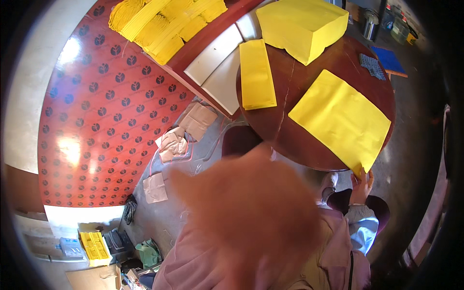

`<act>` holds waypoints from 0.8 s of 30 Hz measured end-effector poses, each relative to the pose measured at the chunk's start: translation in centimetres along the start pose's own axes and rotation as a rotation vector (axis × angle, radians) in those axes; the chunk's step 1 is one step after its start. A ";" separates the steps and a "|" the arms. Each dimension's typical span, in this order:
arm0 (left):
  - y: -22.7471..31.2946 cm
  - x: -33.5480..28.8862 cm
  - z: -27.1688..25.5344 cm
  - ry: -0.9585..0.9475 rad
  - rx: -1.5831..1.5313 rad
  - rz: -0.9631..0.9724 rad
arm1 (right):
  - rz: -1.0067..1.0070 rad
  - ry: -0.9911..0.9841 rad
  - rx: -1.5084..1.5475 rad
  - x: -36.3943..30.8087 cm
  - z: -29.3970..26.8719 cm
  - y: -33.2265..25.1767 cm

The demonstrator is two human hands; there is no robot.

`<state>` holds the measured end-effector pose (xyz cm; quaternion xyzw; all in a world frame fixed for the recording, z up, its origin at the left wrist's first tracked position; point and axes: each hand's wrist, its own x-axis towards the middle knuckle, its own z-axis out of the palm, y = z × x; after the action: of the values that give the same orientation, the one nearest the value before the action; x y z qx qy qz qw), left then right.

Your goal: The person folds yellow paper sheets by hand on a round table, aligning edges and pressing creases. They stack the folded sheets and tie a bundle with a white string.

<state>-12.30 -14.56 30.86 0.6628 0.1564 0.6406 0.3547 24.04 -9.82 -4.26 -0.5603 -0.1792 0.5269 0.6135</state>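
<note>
The round dark-red table (263,118) is the largest thing here; its smooth top shows a faint line and looks likely to let flat goods slide. At its far edge sits a boxy yellow bundle (299,29), bulky and probably the heaviest of the yellow pieces, best lifted from underneath with both hands.

Next in size is the flat yellow rectangular sheet (340,121), lying on the table's right part, its near corner reaching past the rim. It looks light, thin and bendable, paper-like or felt-like, able to lie flat yet easily creased; opposite edges would make a better hold than one corner, where it might fold or sag.

The narrow yellow folded piece (257,75) beside it seems stiffer, being layered, and suits a grip along its long sides.

The left hand (251,203) appears to be the blurred shape close to the camera; its grip cannot be told. The right hand (362,186) pinches the sheet's near corner between thumb and fingers.
</note>
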 end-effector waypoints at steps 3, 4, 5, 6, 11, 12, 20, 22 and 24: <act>-12.4 -1.2 2.5 0.158 -0.001 -0.131 | -0.065 0.024 -0.020 0.1 0.4 -0.3; -15.9 -2.2 2.9 0.105 0.206 -0.291 | -0.069 0.019 -0.031 0.0 0.6 -0.4; -19.5 -3.1 2.8 0.042 0.412 -0.244 | -0.071 0.016 -0.046 -0.1 0.8 -0.6; -22.5 -4.2 2.6 -0.031 0.602 -0.222 | -0.073 0.016 -0.062 -0.3 0.9 -0.9; -30.5 -8.7 1.5 -0.192 0.963 -0.336 | -0.094 0.021 -0.150 -1.1 1.3 -1.8; -31.2 -9.1 1.3 -0.185 0.983 -0.289 | -0.112 0.010 -0.156 -1.3 1.5 -1.8; -34.0 -8.4 -1.7 -0.156 1.050 -0.262 | -0.225 -0.183 -0.219 -2.5 4.9 -2.5; -34.8 -7.7 -2.5 -0.129 1.063 -0.255 | -0.212 -0.192 -0.260 -2.3 6.0 -2.6; -35.6 -7.1 -3.5 -0.131 1.074 -0.264 | -0.197 -0.217 -0.203 -2.1 7.0 -2.2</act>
<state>-7.77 6.57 1.52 0.7638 0.5202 0.3783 0.0534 18.52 -7.67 0.61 -0.5390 -0.3507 0.5005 0.5795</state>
